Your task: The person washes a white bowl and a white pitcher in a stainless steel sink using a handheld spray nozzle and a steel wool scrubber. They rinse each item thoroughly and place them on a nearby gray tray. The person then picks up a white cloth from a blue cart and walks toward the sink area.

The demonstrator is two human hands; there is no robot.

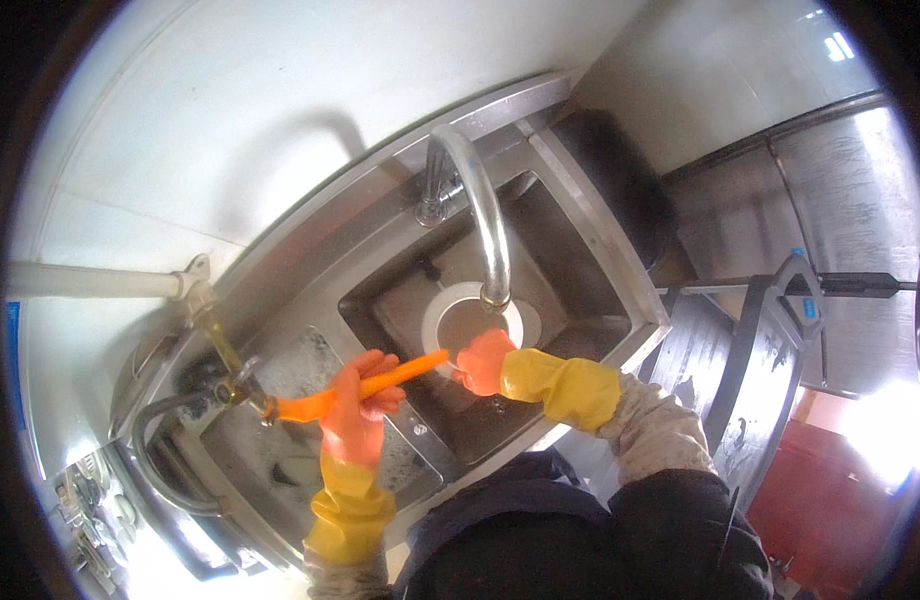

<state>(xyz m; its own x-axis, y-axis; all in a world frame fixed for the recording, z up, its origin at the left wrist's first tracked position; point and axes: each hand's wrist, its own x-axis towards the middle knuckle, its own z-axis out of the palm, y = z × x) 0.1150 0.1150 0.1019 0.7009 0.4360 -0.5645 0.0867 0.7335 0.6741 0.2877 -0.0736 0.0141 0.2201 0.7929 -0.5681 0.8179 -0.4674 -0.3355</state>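
Note:
Rubber gloves with orange hands and yellow cuffs cover both my hands. My left hand is around an orange hose, which runs from a brass tap at the left and ends over the right sink basin. The fist of my right hand is at the near rim of a round white dish in that basin, and its fingers look closed on the rim. Above the dish hangs the mouth of a curved metal faucet. A second pale round piece, partly hidden, lies right of the dish.
The left basin holds foamy water and a few submerged things. Another bent metal spout curves at the far left, near cutlery-like metal items. A grey-framed rack or cart stands right of the sink, with a red surface below it.

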